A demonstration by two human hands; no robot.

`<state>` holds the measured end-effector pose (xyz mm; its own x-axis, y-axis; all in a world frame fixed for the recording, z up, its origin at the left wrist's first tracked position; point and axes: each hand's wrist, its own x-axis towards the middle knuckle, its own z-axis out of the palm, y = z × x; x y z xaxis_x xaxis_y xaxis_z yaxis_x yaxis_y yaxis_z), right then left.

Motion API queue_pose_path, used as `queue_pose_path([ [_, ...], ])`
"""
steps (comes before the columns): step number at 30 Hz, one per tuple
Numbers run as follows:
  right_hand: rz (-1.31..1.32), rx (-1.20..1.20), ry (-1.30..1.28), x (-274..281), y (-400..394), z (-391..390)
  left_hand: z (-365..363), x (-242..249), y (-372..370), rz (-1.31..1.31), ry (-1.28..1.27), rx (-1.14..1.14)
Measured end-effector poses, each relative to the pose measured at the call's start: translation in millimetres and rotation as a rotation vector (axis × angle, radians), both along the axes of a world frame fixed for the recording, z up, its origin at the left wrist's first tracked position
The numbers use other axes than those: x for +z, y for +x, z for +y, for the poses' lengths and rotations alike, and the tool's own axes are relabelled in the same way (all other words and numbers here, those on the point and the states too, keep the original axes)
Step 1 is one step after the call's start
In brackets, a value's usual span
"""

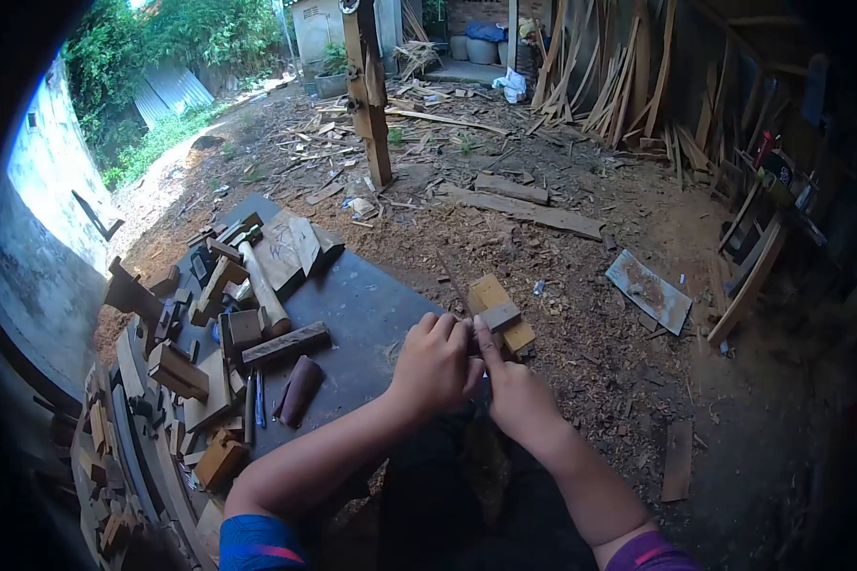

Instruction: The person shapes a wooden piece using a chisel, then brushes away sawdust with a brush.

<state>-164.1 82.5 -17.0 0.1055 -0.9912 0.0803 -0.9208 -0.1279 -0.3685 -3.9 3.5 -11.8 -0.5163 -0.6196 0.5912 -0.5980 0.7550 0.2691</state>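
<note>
At the dark grey tabletop's right side: two bare hands are meeting close together beside a yellow-brown wooden block, with a smaller grey-brown wooden block lying across it.
Slim dark rod: it is pointing away from the knuckles, just beside the yellow-brown block; its near end is disappearing among the fingers.
Steady handling: close work like this is calling, I judge, for light, even pressure, with both wrists moving together and fingertips staying clear of any edge.
Left hand: its fingers are curling tightly inward with hardly any opening, the thumb folding in beside them; whatever they are enclosing is hidden.
Right hand: its index finger is reaching nearly straight towards the rod's near end, the others bending under; I cannot tell whether they are grasping anything.
Dark reddish-brown cylindrical piece: it is lying on the tabletop, near two slim blue pens.
</note>
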Motion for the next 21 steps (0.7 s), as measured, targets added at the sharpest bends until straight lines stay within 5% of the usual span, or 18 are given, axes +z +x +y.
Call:
queue_pose_path([
  [8, -0.133, 0.006, 0.028, -6, -20, 71, 2, 13, 0, -0.007, 0.063, 0.023],
  [14, -0.060, 0.009, -0.018, 7, 3, -10, 3, 8, 2, 0.025, 0.085, 0.015],
  [21, -0.121, -0.014, -0.015, -11, -21, 67, 3, 13, 0, -0.036, 0.103, 0.043],
])
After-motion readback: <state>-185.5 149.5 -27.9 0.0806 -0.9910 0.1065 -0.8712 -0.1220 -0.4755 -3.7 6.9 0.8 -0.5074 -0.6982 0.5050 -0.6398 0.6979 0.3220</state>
